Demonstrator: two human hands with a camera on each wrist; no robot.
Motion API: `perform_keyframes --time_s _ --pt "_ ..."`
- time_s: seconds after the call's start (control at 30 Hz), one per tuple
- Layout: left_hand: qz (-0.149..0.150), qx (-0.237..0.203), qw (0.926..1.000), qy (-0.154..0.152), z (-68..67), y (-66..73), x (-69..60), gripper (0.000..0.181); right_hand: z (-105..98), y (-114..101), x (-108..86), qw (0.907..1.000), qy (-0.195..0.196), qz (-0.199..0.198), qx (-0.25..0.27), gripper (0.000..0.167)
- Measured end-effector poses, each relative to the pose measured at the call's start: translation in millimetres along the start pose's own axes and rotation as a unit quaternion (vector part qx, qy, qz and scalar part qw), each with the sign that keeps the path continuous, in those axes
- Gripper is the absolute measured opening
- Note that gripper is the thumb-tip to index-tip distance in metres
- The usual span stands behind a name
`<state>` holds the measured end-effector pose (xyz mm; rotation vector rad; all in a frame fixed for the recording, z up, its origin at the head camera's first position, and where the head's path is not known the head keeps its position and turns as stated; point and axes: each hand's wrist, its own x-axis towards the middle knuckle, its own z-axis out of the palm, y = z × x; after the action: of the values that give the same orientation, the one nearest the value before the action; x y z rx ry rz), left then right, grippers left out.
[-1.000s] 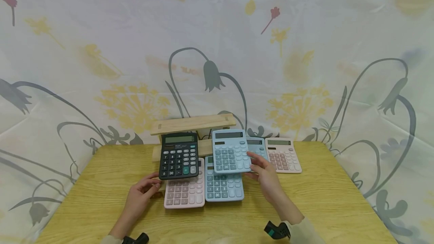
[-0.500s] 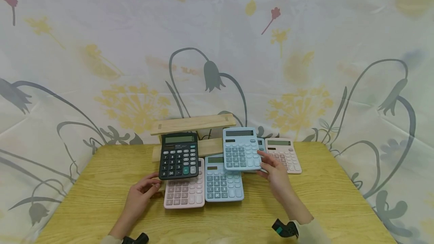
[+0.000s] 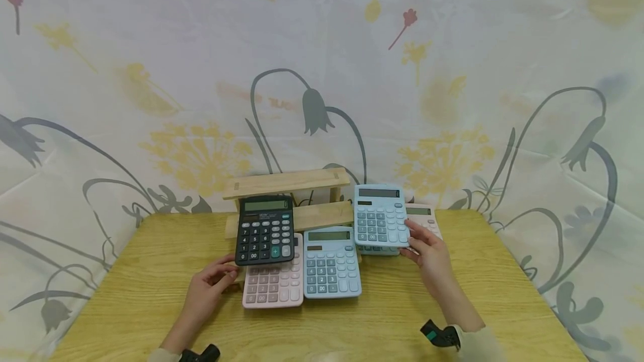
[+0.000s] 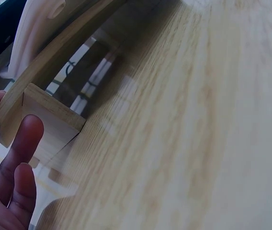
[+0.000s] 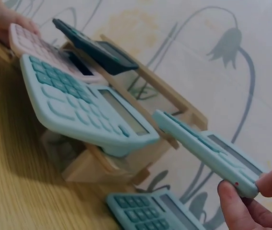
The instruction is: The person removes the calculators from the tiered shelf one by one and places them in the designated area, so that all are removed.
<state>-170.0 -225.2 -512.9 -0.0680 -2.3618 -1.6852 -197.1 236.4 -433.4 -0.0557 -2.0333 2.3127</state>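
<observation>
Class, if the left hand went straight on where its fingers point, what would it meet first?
Probably the end of the wooden stand: the left hand is just beside it, perhaps touching, though contact is hard to judge.

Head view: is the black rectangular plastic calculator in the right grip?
No; the right grip pinches a light blue rectangular plastic calculator, while the black calculator sits apart from it, farther left.
</observation>
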Motion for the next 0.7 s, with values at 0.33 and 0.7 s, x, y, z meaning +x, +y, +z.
perform_keyframes --time_s 0.33,0.7 --pt "-0.004 -0.022 0.9998 -0.003 -0.4 0.5 -0.5 0.009 -36 0 -1.3 0.9992 0.028 -0.014 0.022 0.044" --pt "0.005 -0.023 0.9997 -0.002 0.5 0.4 -0.9 0.008 -80 6 -6.7 0.9963 0.058 -0.038 0.051 0.039"
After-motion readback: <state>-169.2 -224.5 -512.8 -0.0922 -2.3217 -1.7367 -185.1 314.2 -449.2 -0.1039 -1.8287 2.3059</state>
